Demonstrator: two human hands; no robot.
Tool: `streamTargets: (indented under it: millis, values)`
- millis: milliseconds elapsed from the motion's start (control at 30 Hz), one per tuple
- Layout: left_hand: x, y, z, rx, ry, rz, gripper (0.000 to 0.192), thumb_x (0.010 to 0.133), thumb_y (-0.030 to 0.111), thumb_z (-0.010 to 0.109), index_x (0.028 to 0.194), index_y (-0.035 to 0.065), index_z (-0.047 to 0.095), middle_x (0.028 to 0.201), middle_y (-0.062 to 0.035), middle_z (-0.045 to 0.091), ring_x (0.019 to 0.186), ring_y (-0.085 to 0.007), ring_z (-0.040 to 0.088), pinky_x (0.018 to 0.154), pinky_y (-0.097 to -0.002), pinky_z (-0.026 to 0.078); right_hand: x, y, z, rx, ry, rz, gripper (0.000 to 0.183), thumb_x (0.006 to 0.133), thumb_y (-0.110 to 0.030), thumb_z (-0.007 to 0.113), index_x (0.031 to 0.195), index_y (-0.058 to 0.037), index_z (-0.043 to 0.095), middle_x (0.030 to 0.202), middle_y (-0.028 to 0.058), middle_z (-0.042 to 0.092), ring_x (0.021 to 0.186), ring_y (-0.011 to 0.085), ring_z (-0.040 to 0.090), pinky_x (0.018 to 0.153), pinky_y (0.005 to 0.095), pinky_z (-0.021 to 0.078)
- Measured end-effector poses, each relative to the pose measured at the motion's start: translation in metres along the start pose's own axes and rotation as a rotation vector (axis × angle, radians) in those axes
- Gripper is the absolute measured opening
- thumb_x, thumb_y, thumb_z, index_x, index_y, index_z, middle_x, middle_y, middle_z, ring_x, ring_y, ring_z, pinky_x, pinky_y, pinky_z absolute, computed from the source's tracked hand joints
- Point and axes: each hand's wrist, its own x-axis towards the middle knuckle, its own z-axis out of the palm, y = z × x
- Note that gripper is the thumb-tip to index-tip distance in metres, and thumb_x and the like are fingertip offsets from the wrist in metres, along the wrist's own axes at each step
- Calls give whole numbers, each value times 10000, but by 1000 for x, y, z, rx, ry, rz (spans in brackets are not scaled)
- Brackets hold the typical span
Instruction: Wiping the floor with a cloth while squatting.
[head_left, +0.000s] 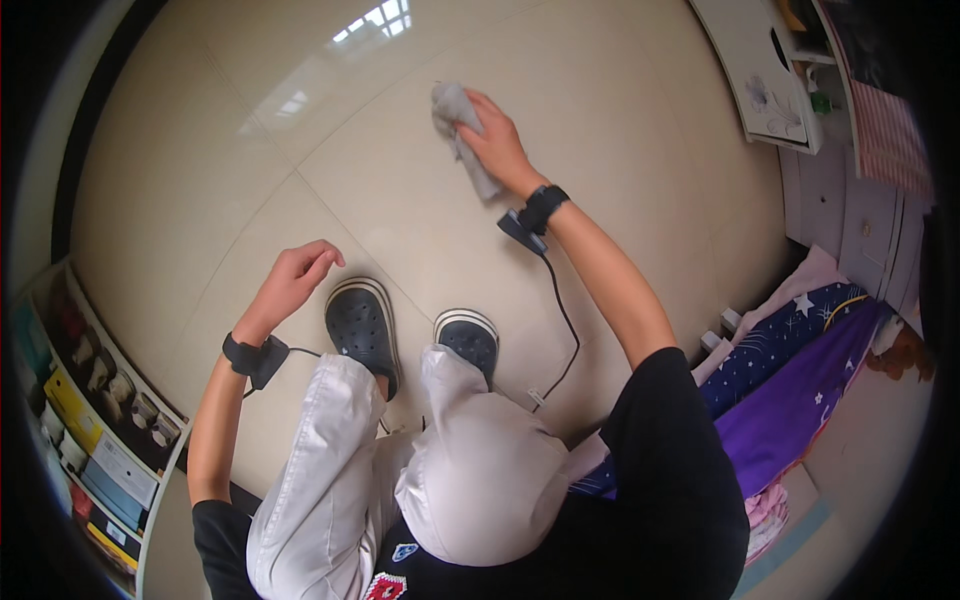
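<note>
My right hand (491, 142) grips a bunched grey cloth (452, 109) against the beige tiled floor (360, 165), with part of the cloth trailing below the palm. Nothing shows in my left hand (304, 271), which hovers with loosely curled fingers near the dark clog (360, 322) on one foot. The other dark clog (469, 337) stands to the right of it. Each wrist wears a black strap with a small device and a cable.
At the left stands an open shelf unit (127, 360) with shoes and boxes. A white cabinet (772, 82) is at the upper right. Below it, a bed with starry dark blue bedding (787, 337) and a purple cover (795, 412) borders the floor.
</note>
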Motion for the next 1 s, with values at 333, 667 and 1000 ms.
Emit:
streamTargets:
  millis: [333,667,1000]
  values:
    - [-61,-25,-22,-40,108,-29,250,911,210,418,816,24,554,550,44,306,528,-60,285,484,-228,269,14,21,-95,-145,410,271,341,816,-207,563,1044,43,531,952,169,595,899,292,557,806,331,425]
    - [-78,-55,-20,-94,161,-39,241,909,197,424,809,24,559,551,43,307,527,-62,285,487,-227,277,112,25,9,-411,222,-303,425,745,-110,585,1144,-4,482,1139,186,504,1075,347,444,942,387,349]
    - [-68,-31,-15,-84,126,-3,233,905,190,416,814,32,561,560,26,340,530,-65,309,493,-230,297,2,-78,78,-7,-428,-303,396,723,-67,575,1107,-5,497,1110,160,515,1048,311,465,914,355,374]
